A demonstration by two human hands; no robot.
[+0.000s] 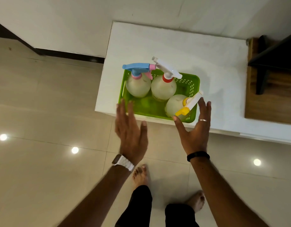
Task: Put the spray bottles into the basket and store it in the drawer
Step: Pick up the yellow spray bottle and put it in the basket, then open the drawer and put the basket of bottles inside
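Flanking the green basket (157, 108) (three spray bottles (163, 87) inside), both hands' fingers (204, 107) spread, gripping nothing.

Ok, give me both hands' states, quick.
Left hand: open, empty, fingertips at the basket's left side.
Right hand: open, empty, at the basket's right side.

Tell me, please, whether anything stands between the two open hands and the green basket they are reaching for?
Nothing visible does. The left hand and right hand flank the green perforated plastic basket on the white tabletop, open air between. Only the yellow-nozzled spray bottle leans toward the right hand.
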